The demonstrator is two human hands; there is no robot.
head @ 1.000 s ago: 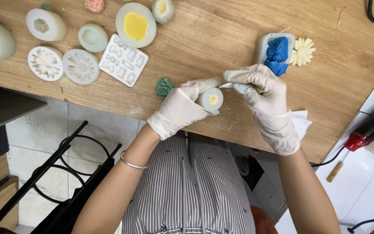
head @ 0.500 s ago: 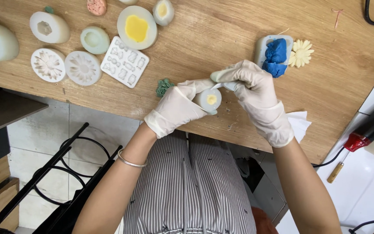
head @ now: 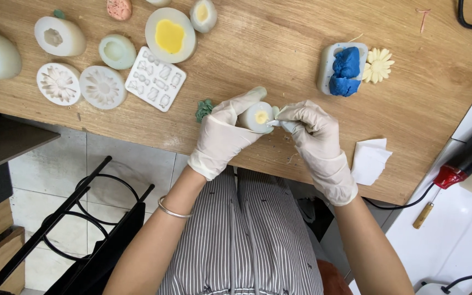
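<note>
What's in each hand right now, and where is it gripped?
The left hand grips a small round mould by its sides, yellow-filled face up. The right hand pinches a thin tool near its tip, which touches the mould.

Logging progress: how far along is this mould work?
Done: a cream daisy lies cast beside the blue clay. In hand: left hand holds a small mould with yellow filling; right hand works its edge. Left: the flower moulds look unfilled.
</note>
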